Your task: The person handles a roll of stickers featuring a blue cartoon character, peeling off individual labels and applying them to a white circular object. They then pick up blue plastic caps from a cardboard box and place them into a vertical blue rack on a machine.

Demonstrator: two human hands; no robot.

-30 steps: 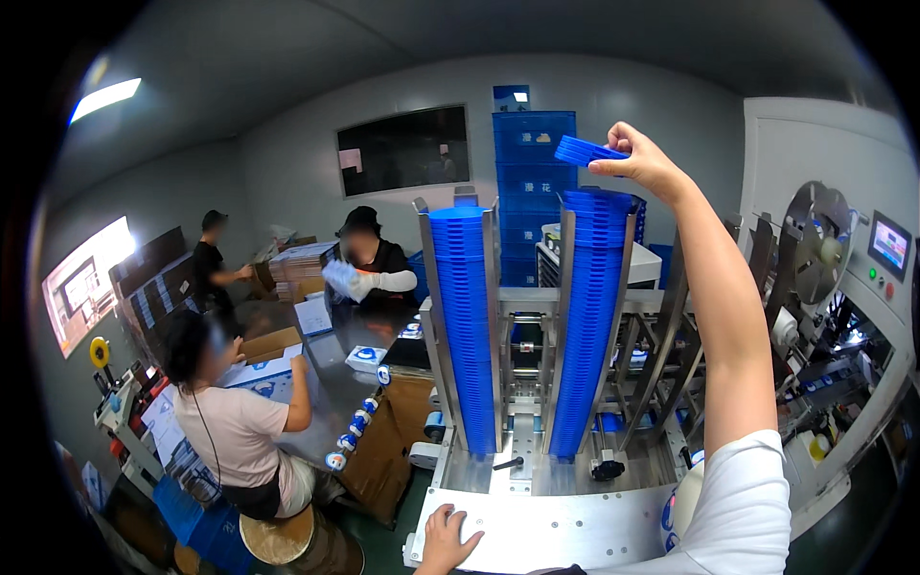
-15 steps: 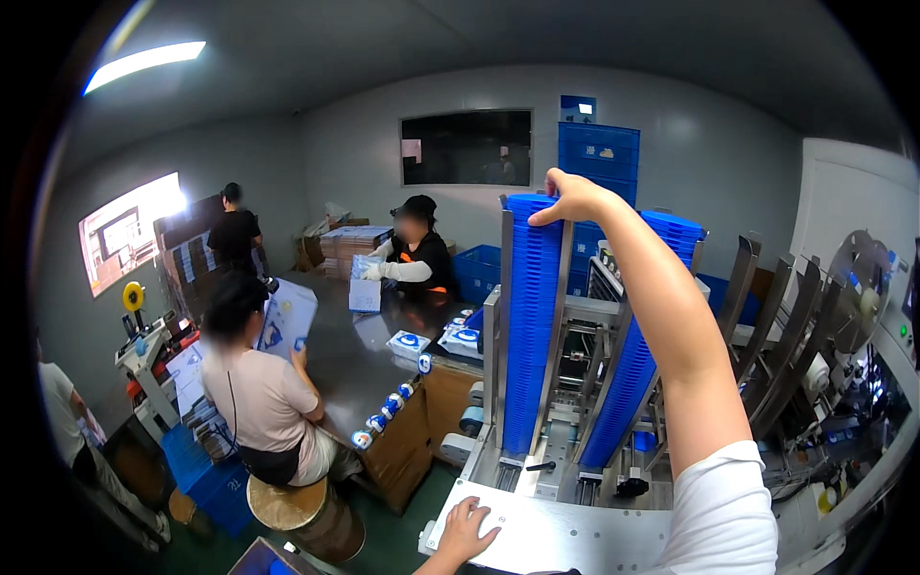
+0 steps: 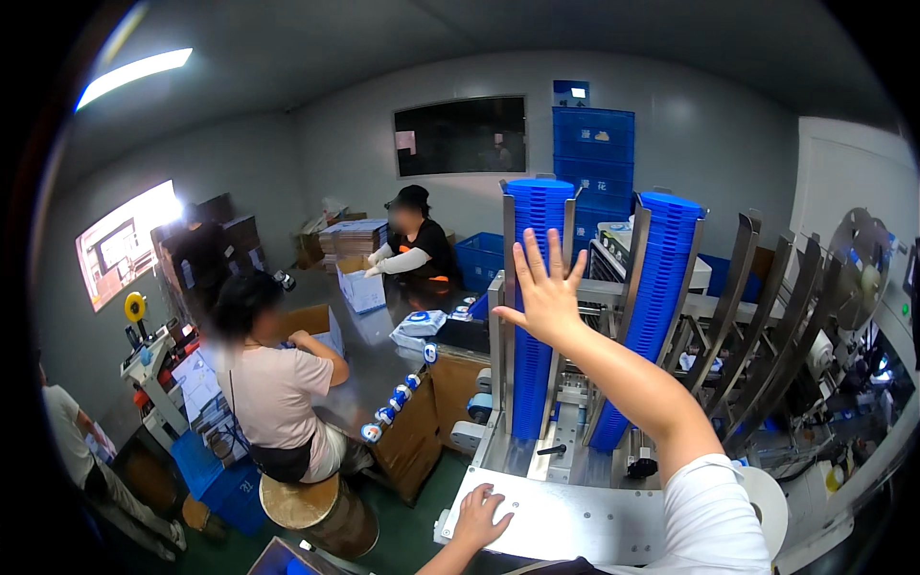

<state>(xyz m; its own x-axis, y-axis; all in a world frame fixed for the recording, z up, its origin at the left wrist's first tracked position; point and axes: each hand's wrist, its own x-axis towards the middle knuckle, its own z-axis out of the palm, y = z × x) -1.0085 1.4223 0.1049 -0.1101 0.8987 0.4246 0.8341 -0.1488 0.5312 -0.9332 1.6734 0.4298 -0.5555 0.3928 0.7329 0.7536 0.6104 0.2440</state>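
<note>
A tall stack of blue plastic lids (image 3: 533, 383) stands between upright metal rails on the machine. My right hand (image 3: 548, 292) is spread open in front of this stack, with nothing in it; whether it touches the lids I cannot tell. Just right of it, a second blue stack (image 3: 663, 278) leans a little between its own rails. My left hand (image 3: 482, 517) rests with fingers apart on the white metal plate (image 3: 575, 522) at the machine's front, holding nothing.
To the left, a seated person (image 3: 278, 383) and another across the metal table (image 3: 369, 335) handle cardboard boxes. White packs (image 3: 419, 326) lie at the table's end. Blue crates (image 3: 594, 144) are piled behind the machine. Empty metal rails (image 3: 738, 278) rise at the right.
My right hand has come down from the top of the first stack and its fingers have spread. My left hand stays on the plate. The seated person's raised cardboard is now an open box.
</note>
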